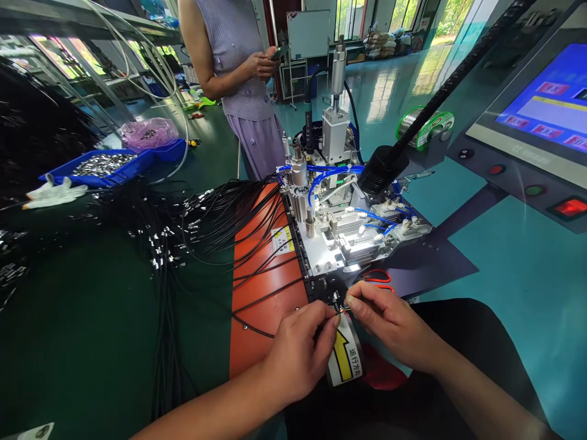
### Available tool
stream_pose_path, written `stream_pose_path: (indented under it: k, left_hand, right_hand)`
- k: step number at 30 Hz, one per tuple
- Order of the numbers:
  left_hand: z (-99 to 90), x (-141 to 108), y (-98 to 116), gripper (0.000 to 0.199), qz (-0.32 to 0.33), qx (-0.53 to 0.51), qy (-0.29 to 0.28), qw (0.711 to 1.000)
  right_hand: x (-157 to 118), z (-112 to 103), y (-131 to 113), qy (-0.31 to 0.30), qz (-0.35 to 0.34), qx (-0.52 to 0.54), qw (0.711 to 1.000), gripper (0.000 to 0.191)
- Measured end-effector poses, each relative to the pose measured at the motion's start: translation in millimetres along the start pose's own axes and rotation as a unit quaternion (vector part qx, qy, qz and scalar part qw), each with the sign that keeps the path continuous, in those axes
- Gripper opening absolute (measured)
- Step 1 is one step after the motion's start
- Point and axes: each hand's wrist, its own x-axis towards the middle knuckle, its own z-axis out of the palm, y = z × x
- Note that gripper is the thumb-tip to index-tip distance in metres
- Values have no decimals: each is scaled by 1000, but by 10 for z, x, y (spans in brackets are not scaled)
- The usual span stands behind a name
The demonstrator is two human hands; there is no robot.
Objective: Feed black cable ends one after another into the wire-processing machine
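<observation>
My left hand (305, 348) pinches the end of a black cable (257, 330) in front of the machine (339, 226). Close to its fingertips, my right hand (385, 315) has thumb and forefinger pressed together at the thin coloured wires (345, 310) coming out of that cable end. Both hands are above a label with a yellow arrow (343, 354). Several black cables (261, 244) lie across the orange surface (268, 293) and reach the machine's near left edge.
Red-handled scissors (378, 278) lie behind my right hand. Blue trays (103, 165) of metal parts and a white glove (55, 192) are at the left. A solder spool (424, 128) and control panel (527, 140) stand right. A person (243, 73) stands beyond the table.
</observation>
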Motion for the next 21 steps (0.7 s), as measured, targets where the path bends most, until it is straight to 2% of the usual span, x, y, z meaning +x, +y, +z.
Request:
stream_pose_path:
  k: [9, 11, 14, 21]
  left_hand:
    - [-3, 5, -23, 14, 29, 19, 15, 999]
    - [-7, 15, -45, 11, 60, 35, 39, 997]
    - [-6, 25, -99, 19, 101, 56, 69, 991]
    - [15, 48, -201, 25, 109, 51, 87, 989]
  right_hand:
    - [29, -2, 48, -2, -38, -72, 997, 31]
    - [48, 11, 57, 10, -38, -66, 997, 31]
    - [83, 29, 62, 25, -36, -49, 998, 32]
    - [146, 69, 155, 37, -9, -19, 999, 34]
